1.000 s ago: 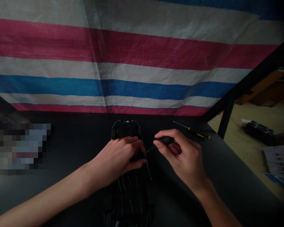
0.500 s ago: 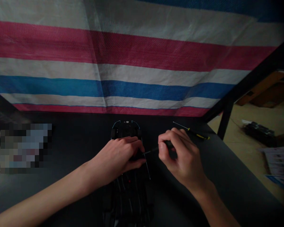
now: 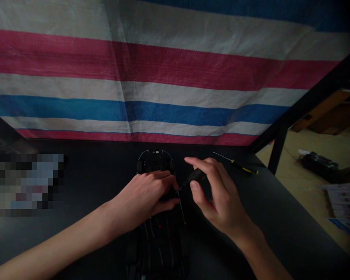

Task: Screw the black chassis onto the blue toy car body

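Note:
A dark toy car point(image 3: 160, 249) lies wheels-up in front of me, with thin blue edging at its far end. My left hand point(image 3: 151, 194) rests across its middle, fingers and thumb closed on its right side and hiding that part. My right hand point(image 3: 217, 190) holds a black screwdriver point(image 3: 194, 177) by its ridged handle, between the thumb and the fingers, with the index finger stretched forward. The screwdriver points left at the car's side, beside my left fingertips. Its tip is too dark to make out.
A second screwdriver point(image 3: 236, 163), yellow and black, lies on the dark table point(image 3: 99, 171) beyond my right hand. A blurred-out flat item point(image 3: 32, 182) is at the left. Striped sheeting point(image 3: 175, 85) hangs behind the table. A dark object point(image 3: 319, 165) lies on the floor at right.
The right hand's index finger has straightened and its grip has loosened, so more of the screwdriver handle shows. The handle has shifted slightly left. My left hand and the car stay put.

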{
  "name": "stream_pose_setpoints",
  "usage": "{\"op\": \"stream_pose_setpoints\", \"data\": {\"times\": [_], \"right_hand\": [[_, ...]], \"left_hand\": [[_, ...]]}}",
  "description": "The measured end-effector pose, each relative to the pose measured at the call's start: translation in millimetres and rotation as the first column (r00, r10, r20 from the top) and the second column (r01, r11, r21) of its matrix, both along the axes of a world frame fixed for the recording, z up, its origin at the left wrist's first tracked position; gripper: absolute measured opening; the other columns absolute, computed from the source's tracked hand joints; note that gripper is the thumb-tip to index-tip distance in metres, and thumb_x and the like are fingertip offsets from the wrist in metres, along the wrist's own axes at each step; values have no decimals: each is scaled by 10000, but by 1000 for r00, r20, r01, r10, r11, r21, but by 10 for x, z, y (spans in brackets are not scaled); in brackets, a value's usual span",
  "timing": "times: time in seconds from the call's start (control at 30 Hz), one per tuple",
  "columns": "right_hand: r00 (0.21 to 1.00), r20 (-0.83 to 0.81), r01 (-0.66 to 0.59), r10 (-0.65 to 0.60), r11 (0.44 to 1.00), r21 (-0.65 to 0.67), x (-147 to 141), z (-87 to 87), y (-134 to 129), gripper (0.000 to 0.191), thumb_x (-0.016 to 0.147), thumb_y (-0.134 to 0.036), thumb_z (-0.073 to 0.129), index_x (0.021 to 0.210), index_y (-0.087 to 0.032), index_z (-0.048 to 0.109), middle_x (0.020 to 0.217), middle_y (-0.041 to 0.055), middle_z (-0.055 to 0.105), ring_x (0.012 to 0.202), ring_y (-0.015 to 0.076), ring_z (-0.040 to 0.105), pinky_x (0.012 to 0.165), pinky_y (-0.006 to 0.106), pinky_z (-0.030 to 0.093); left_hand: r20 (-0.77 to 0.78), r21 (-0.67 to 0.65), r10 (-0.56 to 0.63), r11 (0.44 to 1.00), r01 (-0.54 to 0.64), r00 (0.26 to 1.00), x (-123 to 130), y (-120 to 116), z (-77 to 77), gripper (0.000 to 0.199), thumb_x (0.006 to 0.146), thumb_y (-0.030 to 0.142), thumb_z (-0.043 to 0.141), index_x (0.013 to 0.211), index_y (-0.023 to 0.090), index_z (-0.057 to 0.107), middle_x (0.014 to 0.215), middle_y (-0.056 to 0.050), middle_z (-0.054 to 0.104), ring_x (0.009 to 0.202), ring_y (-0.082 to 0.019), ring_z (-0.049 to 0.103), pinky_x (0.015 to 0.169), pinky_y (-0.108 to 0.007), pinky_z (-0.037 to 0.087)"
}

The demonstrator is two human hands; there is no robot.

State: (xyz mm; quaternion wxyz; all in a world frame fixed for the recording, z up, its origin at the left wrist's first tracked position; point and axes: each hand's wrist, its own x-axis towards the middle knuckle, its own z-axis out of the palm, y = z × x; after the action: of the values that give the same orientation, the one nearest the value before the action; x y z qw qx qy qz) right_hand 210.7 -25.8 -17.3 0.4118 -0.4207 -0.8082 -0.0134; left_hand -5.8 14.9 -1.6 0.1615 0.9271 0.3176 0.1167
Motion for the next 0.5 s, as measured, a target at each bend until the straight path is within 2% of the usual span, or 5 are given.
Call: {"op": "stream_pose_setpoints", "data": {"times": [0.13,0.3,0.4,0.5], "right_hand": [[998,-16,68,-67,995,73,-15,-16,21,337,993,-209,620,1318,-263,548,1058,48,708,768,183,611,800,371,513],[999,31,18,-22,994,104,-23,-23,36,362,1000,-137,528,1350,-231,515,1150,79,708,973,226,645,931,421,504],[998,61,10,-17,994,111,-14,-16,21,330,997,-131,514,1318,-206,539,1113,87,713,968,234,640,899,424,495],[995,73,54,-64,990,129,-18,-1,2,276,993,-177,582,1267,-204,586,1025,70,723,891,231,621,819,404,469]], "left_hand": [[-6,12,-7,1000,7,1000,-2,5,-5,229,989,419,642,1036,197,669,977,-20,694,757,-167,662,648,-292,461],[-4,-24,3,1000,-3,1000,-10,7,4,222,981,401,657,1062,195,679,1014,-16,703,724,-144,656,627,-278,463],[-13,-12,1,1000,-1,1000,-10,7,6,232,987,404,647,1072,192,685,1020,-21,705,731,-150,663,639,-286,471],[-16,-3,-6,1000,6,1000,-8,7,3,252,997,420,625,1067,185,683,1041,-35,707,811,-180,690,679,-300,497]]}}
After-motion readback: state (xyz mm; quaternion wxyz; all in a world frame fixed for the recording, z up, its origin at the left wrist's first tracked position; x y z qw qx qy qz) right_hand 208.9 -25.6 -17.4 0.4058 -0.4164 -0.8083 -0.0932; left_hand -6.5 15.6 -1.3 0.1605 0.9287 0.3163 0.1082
